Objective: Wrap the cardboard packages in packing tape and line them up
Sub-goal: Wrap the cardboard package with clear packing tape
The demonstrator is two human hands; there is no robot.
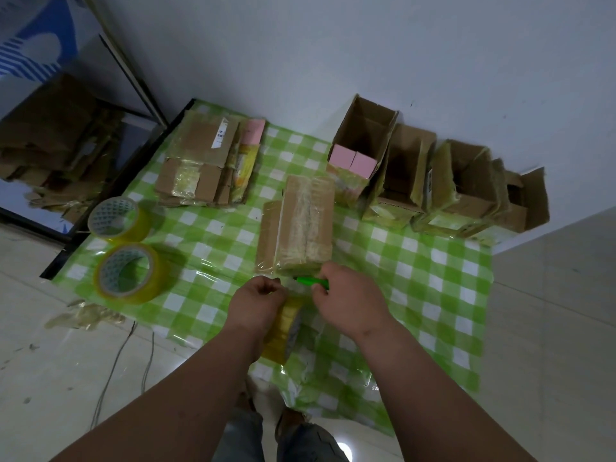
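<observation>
Presently, item by item, as placed around my hands.

Left hand (258,303): curled round the tape roll (283,328), holding it on edge so the strip can feed off toward the box; the fingertips pinch near the loose end.

Right hand (346,300): closed on a green cutter (311,281), tip pointing left across the gap between my hands. I judge it is there to sever the strip just short of the box.

Wrapped box (300,225): lies flat just beyond both hands, glossy tape running lengthwise over its top. Its near end almost touches the cutter, so the blade has little room forward.

Open boxes (416,175): a row beyond and to the right of my right hand, against the wall (366,45), mouths facing me. I take this as the line-up; free cloth remains between it and the wrapped box for sliding.

Flattened cartons (203,165): a stack beyond and left of my left hand, likely stock awaiting wrapping.

Spare rolls: two (118,218), (131,273), well to the left of my left hand, out of the working lane.

Checked cloth (433,278): its near edge runs under my forearms; its right part lies bare, the widest open room. Crumpled tape scrap (83,316) sits off the cloth on the floor, left.
</observation>
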